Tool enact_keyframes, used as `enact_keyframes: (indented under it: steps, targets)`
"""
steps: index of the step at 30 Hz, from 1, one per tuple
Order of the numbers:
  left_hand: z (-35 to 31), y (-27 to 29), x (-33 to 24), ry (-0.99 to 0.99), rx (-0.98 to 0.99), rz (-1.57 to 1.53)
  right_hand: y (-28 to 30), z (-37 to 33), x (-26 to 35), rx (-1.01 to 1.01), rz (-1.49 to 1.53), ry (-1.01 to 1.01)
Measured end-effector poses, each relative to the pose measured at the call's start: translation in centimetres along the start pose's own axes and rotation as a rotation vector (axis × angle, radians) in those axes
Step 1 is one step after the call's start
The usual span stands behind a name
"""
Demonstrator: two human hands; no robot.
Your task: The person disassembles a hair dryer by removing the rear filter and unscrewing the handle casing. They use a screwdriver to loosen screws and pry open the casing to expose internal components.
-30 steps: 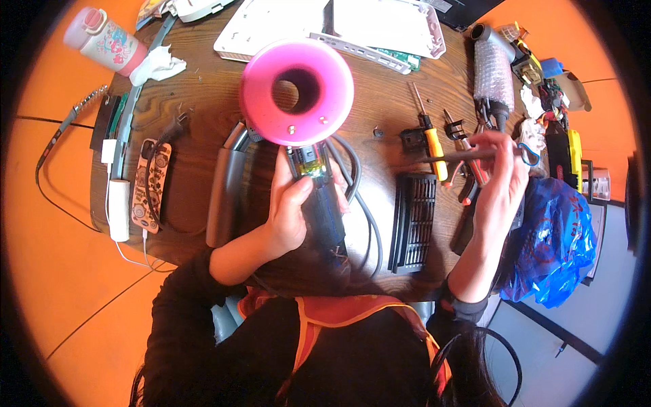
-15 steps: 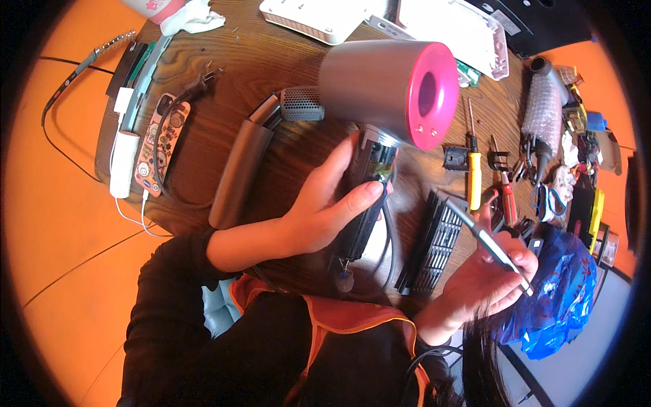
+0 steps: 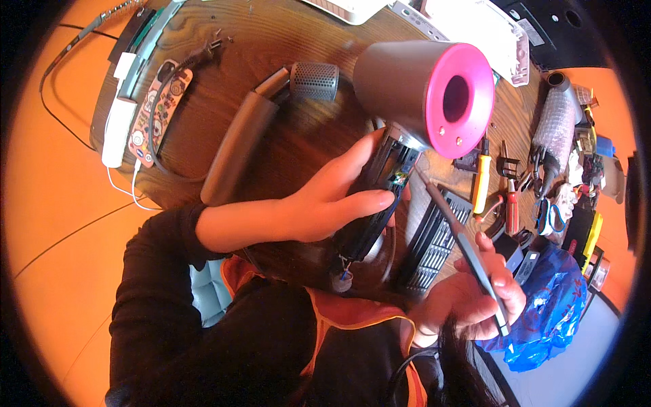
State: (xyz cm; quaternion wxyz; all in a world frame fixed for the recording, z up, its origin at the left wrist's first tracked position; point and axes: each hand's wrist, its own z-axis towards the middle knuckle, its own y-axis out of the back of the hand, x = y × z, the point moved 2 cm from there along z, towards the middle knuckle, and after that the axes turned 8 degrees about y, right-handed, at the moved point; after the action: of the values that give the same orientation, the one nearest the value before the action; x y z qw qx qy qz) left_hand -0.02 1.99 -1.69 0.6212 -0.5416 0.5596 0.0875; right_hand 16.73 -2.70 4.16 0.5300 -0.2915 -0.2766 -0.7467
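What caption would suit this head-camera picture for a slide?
Left hand grips an opened hair dryer while right hand aims a slim tool at its handle.

One head-worn fisheye view looks steeply down, close over the wooden worktop [image 3: 271, 41], forearms entering from the lower frame.

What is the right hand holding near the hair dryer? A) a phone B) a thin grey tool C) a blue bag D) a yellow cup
B: the right hand grips a thin grey tool whose tip points at the open handle of the hair dryer.
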Motion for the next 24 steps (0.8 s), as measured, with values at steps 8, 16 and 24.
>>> enact_keyframes:
  steps: [8, 16, 24]
  targets:
    - [-0.1, 0.2, 0.2, 0.051, 0.049, -0.064, -1.5, 1.9, 0.5, 0.039, -0.027, -0.016]
    - [-0.1, 0.2, 0.3, 0.018, 0.065, -0.020, -1.9, 2.4, 0.7, 0.124, -0.007, -0.020]
    - [-0.1, 0.3, 0.4, -0.005, 0.033, 0.032, -2.6, 4.0, 1.6, 0.187, -0.272, 0.079]
